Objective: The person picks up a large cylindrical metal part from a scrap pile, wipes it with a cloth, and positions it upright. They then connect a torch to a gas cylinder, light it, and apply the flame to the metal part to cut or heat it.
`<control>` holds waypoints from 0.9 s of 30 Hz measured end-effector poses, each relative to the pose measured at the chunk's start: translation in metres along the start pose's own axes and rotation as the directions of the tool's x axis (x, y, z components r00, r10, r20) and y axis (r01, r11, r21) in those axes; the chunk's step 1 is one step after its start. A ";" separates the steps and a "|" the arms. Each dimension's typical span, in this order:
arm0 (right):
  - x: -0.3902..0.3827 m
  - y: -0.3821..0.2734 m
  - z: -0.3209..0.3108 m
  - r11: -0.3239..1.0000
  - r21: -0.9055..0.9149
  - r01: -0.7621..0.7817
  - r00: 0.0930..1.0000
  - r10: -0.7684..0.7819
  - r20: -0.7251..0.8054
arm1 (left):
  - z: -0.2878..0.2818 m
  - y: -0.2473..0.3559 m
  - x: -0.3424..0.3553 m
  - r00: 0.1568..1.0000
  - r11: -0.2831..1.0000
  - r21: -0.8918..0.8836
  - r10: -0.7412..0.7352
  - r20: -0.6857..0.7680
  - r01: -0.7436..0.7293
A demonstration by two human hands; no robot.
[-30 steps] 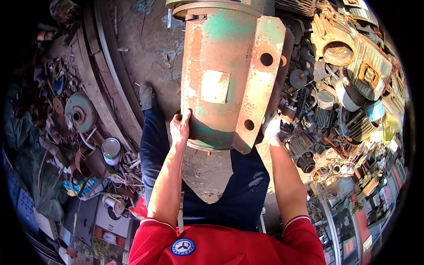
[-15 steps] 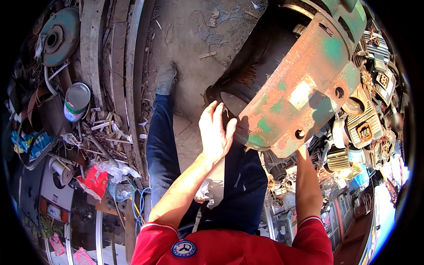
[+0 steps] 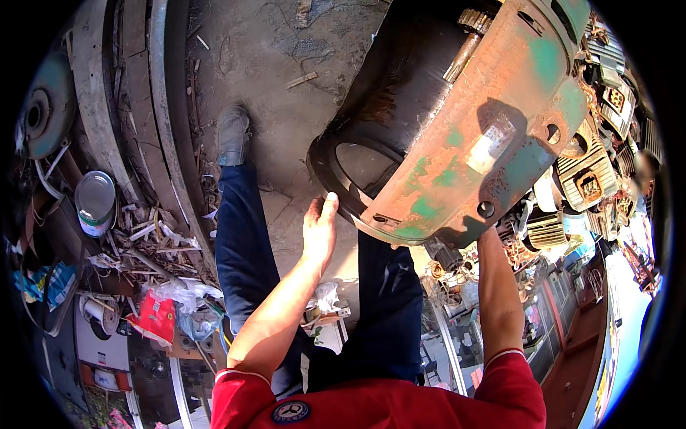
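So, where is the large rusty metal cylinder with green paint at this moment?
In the head view, the cylinder is right of centre, toward the top: its lower rim is beside the bare left hand, with ribbed metal scrap to its right.

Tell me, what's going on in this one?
A person in a red shirt is handling a large, rusty green metal casing, tilted with its dark interior showing. The left hand is at its lower rim, fingers not wrapped around it; the right hand is hidden behind the casing. Ribbed metal parts lie to the right.
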State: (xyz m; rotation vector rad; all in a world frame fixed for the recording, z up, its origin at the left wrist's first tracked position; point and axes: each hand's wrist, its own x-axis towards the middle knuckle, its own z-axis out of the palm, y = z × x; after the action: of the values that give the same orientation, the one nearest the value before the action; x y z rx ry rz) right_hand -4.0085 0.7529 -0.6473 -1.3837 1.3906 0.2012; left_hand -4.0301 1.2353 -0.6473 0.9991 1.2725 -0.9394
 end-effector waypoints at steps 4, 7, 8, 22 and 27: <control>0.010 0.004 -0.018 1.000 0.003 -0.005 1.000 0.005 -0.003 | 0.008 -0.005 0.005 0.999 0.998 0.033 0.047 0.025 -0.048; 0.018 0.006 -0.025 1.000 -0.003 -0.014 1.000 0.014 0.004 | 0.019 -0.015 0.005 0.995 0.997 -0.019 0.071 -0.064 -0.072; 0.019 0.008 -0.027 1.000 -0.004 -0.014 1.000 0.014 0.007 | 0.021 -0.015 0.006 0.992 0.995 -0.037 0.084 -0.095 -0.088; -0.015 -0.023 -0.077 0.897 -0.360 0.257 0.934 -0.135 0.331 | -0.017 -0.018 -0.015 0.975 0.909 0.356 0.223 0.021 -0.215; -0.242 -0.004 0.026 0.679 -0.598 0.426 0.876 -0.475 0.084 | -0.040 -0.027 -0.106 0.959 0.899 0.335 0.257 0.123 -0.283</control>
State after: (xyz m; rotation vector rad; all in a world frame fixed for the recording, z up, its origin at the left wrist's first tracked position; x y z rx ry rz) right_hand -4.0624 0.9153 -0.4736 -2.2571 1.0228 0.2761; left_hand -4.0762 1.2664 -0.5446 1.3672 0.8872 -0.9929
